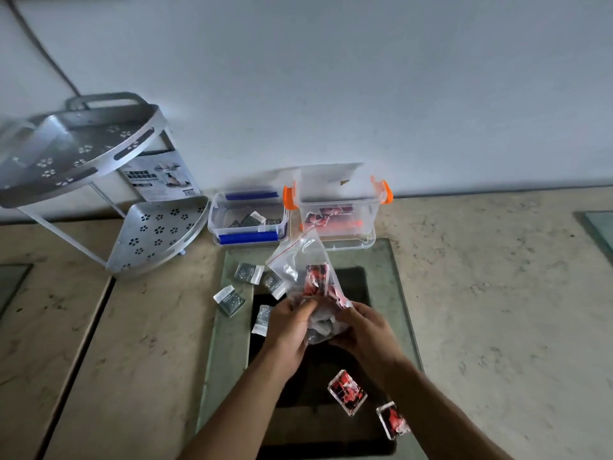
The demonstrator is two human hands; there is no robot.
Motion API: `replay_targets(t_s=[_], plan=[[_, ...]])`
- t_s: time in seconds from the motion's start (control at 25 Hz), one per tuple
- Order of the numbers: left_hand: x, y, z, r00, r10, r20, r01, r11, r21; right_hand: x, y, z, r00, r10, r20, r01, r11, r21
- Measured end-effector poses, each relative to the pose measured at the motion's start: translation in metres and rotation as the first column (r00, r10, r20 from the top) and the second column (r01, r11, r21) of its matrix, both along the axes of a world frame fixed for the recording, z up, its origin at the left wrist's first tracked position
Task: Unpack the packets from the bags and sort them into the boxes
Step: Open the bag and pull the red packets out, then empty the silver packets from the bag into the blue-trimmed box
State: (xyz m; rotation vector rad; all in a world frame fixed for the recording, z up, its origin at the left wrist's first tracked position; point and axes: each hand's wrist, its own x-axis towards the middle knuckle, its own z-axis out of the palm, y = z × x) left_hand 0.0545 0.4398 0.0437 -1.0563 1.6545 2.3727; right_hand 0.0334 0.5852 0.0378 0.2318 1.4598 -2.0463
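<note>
My left hand [288, 327] and my right hand [361, 330] both grip a clear zip bag [300, 260] with a red seal line, held up over the glass plate [394, 293]. Red packets [316, 280] show inside the bag, grey ones lower between my fingers. Several grey packets [248, 271] lie loose on the plate to the left. Two red packets [347, 391] lie near my right forearm. At the wall stand a blue-handled box [247, 237] holding grey packets and an orange-handled box [373, 214] holding red packets.
A metal two-tier corner rack [79, 161] stands at the left on the stone counter [497, 293], with a printed card [162, 177] behind it. The white wall rises just behind the boxes. Another glass edge [600, 227] shows at the far right.
</note>
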Motion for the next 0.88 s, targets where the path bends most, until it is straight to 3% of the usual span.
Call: replay_targets(t_s=[0.12,0.2,0.56,0.88], plan=[[-0.044,-0.006,0.006,1.0,-0.02,0.017,0.021,0.999,-0.05,-0.042,-0.015,0.009,0.998,-0.047,-0.046,0.055,0.979,0.195],[-0.072,-0.011,0.016,1.0,-0.016,0.006,0.016,0.998,-0.063,-0.069,-0.02,0.019,0.995,-0.082,-0.06,0.094,0.966,0.242],[-0.185,-0.022,0.063,0.971,-0.237,-0.017,0.233,0.963,-0.134,-0.178,-0.024,0.077,0.985,-0.155,-0.073,0.162,0.982,0.096],[-0.243,-0.026,0.067,0.972,-0.223,0.074,0.221,0.975,0.036,-0.247,-0.024,0.102,0.986,-0.105,-0.128,0.146,0.918,0.368]])
